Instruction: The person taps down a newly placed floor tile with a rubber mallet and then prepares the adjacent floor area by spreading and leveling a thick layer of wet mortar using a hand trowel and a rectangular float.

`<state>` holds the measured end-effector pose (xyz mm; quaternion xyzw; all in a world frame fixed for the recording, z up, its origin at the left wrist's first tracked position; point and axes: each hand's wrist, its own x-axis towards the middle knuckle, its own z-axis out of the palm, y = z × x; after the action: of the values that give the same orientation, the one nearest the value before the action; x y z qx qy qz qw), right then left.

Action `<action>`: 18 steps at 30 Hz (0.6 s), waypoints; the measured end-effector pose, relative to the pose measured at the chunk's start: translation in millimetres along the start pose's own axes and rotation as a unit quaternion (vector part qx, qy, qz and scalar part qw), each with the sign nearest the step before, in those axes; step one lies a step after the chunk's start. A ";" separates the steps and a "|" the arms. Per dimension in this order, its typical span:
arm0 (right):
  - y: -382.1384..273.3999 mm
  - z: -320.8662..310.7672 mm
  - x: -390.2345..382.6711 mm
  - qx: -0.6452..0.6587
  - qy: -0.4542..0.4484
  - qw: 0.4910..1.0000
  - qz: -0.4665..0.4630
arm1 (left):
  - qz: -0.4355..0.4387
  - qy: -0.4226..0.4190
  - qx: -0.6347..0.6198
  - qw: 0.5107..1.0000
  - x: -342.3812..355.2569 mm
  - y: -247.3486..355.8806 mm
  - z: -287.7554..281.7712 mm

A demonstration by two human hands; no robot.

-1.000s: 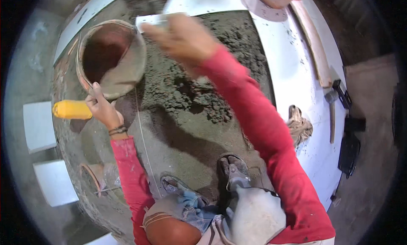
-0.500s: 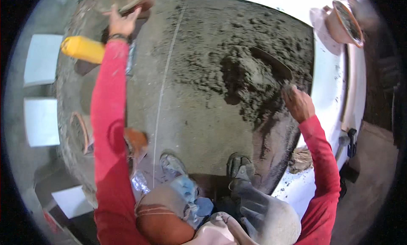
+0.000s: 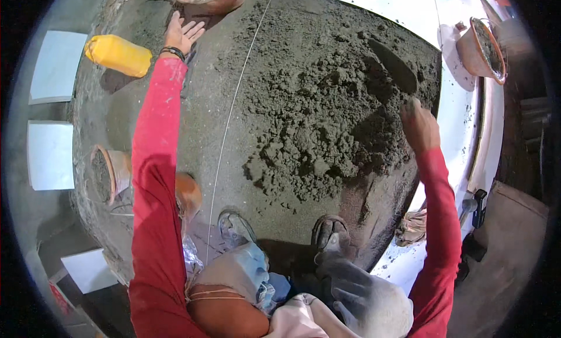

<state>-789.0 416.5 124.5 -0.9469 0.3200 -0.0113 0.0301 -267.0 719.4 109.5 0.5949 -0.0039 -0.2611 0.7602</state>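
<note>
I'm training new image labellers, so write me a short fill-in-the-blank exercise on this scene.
The right hand holds a long-bladed ____.
The container lying near the open left hand is coloured ____.
A pale string runs along the person's ____ side of the loose grey mix.

Missing words: trowel; yellow; left.

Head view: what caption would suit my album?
Right hand grips a trowel at crumbly grey mix; open left hand near a bucket.

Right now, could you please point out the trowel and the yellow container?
Trowel (image 3: 396, 67), head view: middle of the blade.
Yellow container (image 3: 118, 55), head view: middle of its side.
</note>
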 end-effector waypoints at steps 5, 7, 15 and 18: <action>-48.3 51.2 -12.5 0.049 -0.050 0.995 -0.064 | 0.038 0.103 -0.016 0.994 -40.8 1.7 -6.7; -69.0 51.6 -37.0 0.036 -0.076 0.993 -0.079 | 0.048 0.112 -0.020 0.992 -52.2 -7.0 8.9; -55.6 12.4 -99.6 0.003 -0.122 0.963 -0.239 | 0.098 0.069 0.026 0.993 -128.7 -9.9 70.6; -23.1 8.9 -83.1 0.000 -0.051 0.990 -0.131 | 0.144 0.036 0.067 0.987 -193.7 8.6 64.1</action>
<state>-840.7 485.7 116.9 -0.9800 0.1913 0.0335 0.0446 -451.2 740.7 195.0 0.6465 -0.0796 -0.1264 0.7482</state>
